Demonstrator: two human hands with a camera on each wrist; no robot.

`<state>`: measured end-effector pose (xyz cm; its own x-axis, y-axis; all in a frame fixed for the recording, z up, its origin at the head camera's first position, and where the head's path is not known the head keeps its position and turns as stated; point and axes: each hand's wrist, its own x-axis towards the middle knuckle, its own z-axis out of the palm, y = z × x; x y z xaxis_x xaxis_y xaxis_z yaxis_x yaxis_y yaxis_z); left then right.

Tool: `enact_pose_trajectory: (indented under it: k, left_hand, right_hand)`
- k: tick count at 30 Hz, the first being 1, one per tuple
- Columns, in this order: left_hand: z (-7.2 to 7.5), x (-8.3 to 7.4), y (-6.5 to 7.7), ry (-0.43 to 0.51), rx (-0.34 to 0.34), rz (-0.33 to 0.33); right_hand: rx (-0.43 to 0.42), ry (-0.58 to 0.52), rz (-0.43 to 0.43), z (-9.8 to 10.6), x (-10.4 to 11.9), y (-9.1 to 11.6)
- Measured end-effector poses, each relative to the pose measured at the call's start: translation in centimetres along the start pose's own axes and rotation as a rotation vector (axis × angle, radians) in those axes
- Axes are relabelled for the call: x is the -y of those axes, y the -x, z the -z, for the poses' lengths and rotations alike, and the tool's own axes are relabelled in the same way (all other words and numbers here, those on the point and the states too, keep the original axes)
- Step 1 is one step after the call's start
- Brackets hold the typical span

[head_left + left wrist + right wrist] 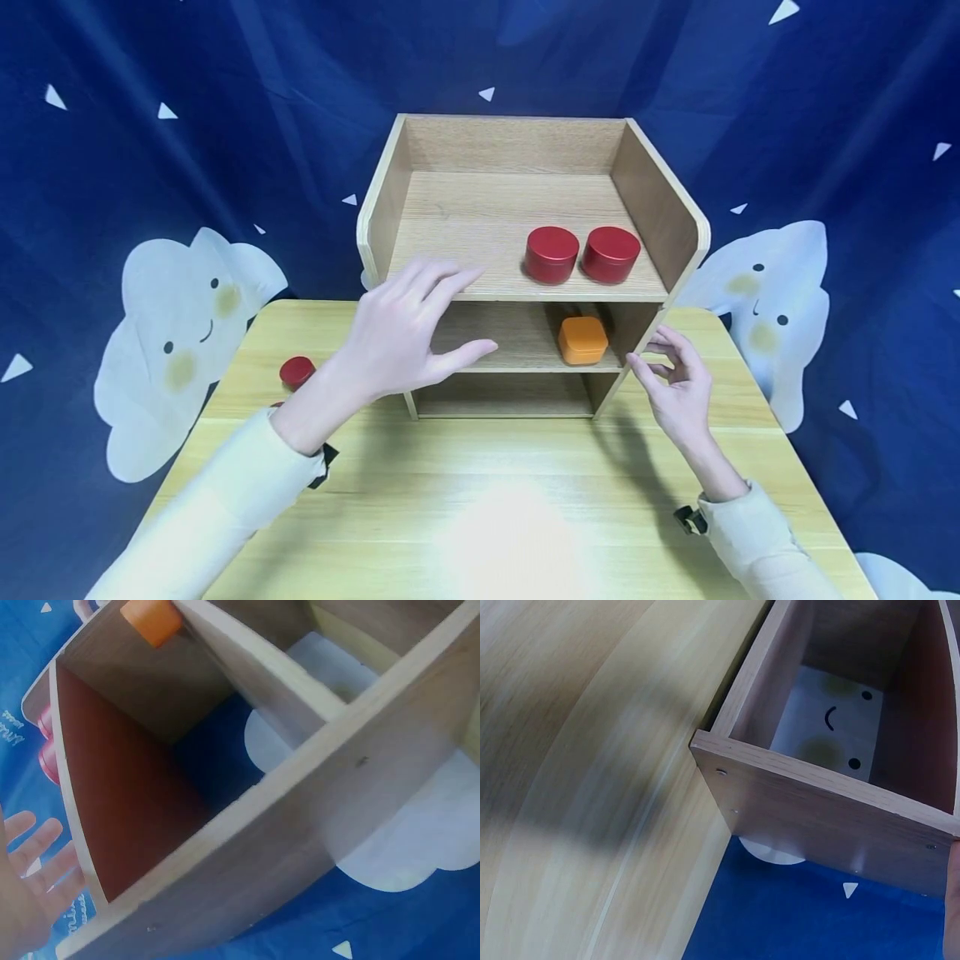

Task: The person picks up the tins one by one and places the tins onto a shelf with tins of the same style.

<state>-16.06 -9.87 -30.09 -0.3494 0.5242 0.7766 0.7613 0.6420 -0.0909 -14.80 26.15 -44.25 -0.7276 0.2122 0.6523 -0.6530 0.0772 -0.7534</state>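
A wooden shelf unit stands on the table. In the head view my left hand hovers before the front edge of its top board, fingers extended and thumb apart, holding nothing. The left wrist view shows this hand beside the top board. My right hand is at the unit's right side panel, its thumb tip at the front edge and fingers loosely bent by the outer face. Two round red tins, a left one and a right one, sit on the top. An orange box sits on the middle shelf.
Another red tin stands on the table left of the unit. A further red thing shows partly behind my left forearm. A blue curtain with white clouds hangs behind the table.
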Motion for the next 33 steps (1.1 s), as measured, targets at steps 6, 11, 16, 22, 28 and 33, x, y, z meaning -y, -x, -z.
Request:
enact_pose_trajectory:
  k: [6, 11, 16, 22, 28, 33]
  left_hand:
    - [1.3, -0.2, 2.2, 0.034, -0.031, -0.009]
    - [2.0, -0.6, 3.6, 0.045, -0.054, -0.022]
    - [2.3, -0.5, 5.0, 0.029, -0.065, -0.025]
    - [2.5, 0.7, 6.8, 0.010, -0.103, -0.053]
    - [2.5, 2.1, 8.7, -0.012, -0.106, -0.050]
    - [2.4, 3.2, 10.4, 0.009, -0.083, -0.044]
  right_hand:
    - [0.003, 0.002, -0.005, 0.0, -0.1, 0.0]
    - [0.002, -0.015, -0.003, 0.1, -0.2, 0.1]
    - [0.002, -0.011, 0.002, 0.1, -0.2, 0.1]
    - [0.000, 0.017, -0.001, 0.1, -0.2, 0.1]
    - [-0.002, 0.028, -0.004, 0.1, -0.1, 0.0]
    - [0.004, 0.043, -0.002, 0.1, 0.0, 0.0]
